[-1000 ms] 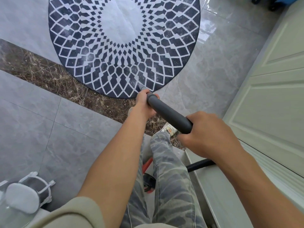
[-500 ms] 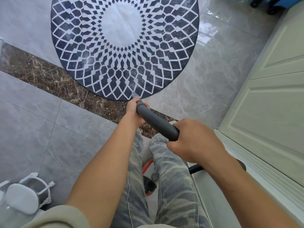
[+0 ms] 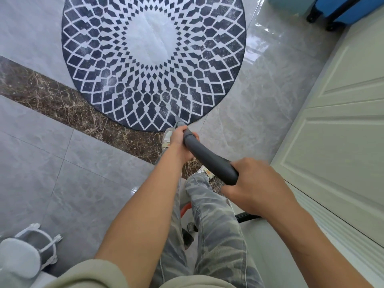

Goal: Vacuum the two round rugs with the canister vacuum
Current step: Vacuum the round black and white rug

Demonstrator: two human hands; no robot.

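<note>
Head view, looking down: a round rug [image 3: 153, 59] lies on the grey tiled floor [image 3: 52, 173], dark navy with a white lattice pattern and a pale centre. Its near edge overlaps a brown marble strip [image 3: 52, 100] that runs aslant across the tiles.

Both hands hold the dark grey vacuum tube [image 3: 209, 157], which slopes down and away toward the rug. The left hand [image 3: 180, 140] is the forward one, its fingers wrapped round the tube's lower end. The right hand [image 3: 253, 183] is clenched round the upper end, knuckles up. From beyond the left hand a narrow pale nozzle [image 3: 179, 121] sticks out, its tip over the rug's near border — whether it presses into the pile I cannot tell.

A black ribbed hose [image 3: 247, 217] shows under the right wrist and runs off behind the forearm. Between the legs, low down, an orange part [image 3: 185, 208] and a small wheel [image 3: 191, 226] peek out; most of that body is hidden by the camouflage trousers [image 3: 218, 235]. A light shoe [image 3: 167, 138] stands on the marble strip, just beside the left hand in the picture.

To the right stands a cream panelled door [image 3: 342, 142]. At the top right corner sits a blue suitcase [image 3: 349, 9] on dark wheels. In the lower left corner is a white-framed stool [image 3: 20, 256] with a pale padded top — only partly in view.
</note>
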